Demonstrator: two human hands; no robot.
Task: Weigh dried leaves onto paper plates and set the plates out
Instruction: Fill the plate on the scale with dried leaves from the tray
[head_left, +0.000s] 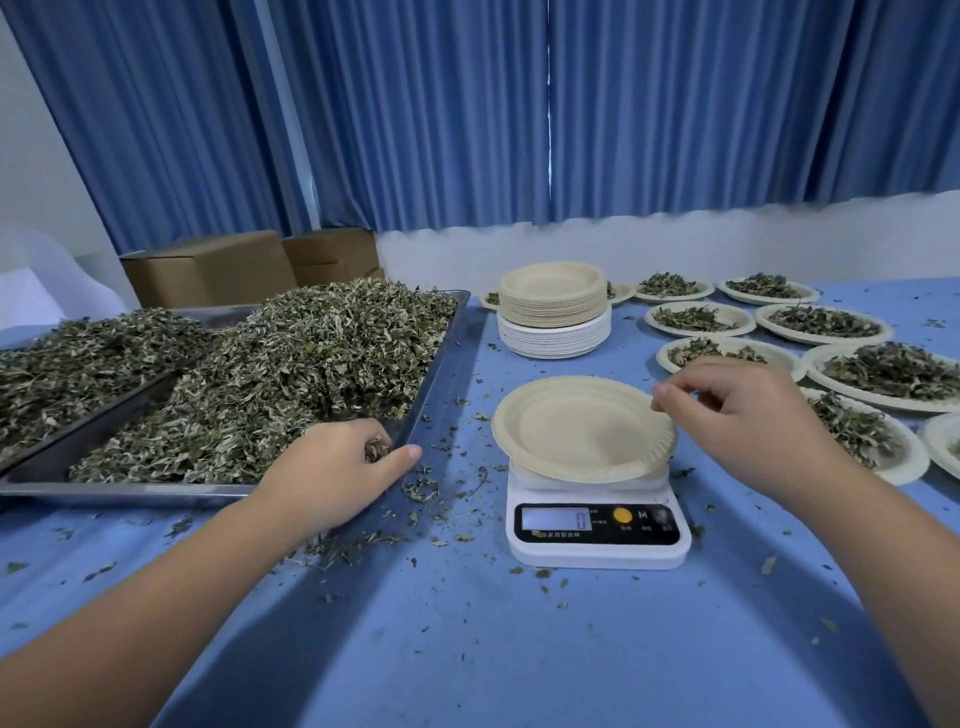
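An empty beige paper plate (576, 431) sits on a white kitchen scale (597, 540) whose display reads 0. My right hand (748, 415) hovers at the plate's right rim with fingers loosely curled, holding nothing that I can see. My left hand (337, 467) is at the near right corner of the metal tray (441, 364) and grips a small bunch of dried leaves. The tray holds a big heap of dried leaves (291, 374).
A stack of unused paper plates (553, 317) stands behind the scale. Several filled plates (826, 325) are laid out at the right. A second leaf tray (78, 358) lies at the left. Cardboard boxes (218, 267) stand behind. Leaf crumbs dot the blue tablecloth.
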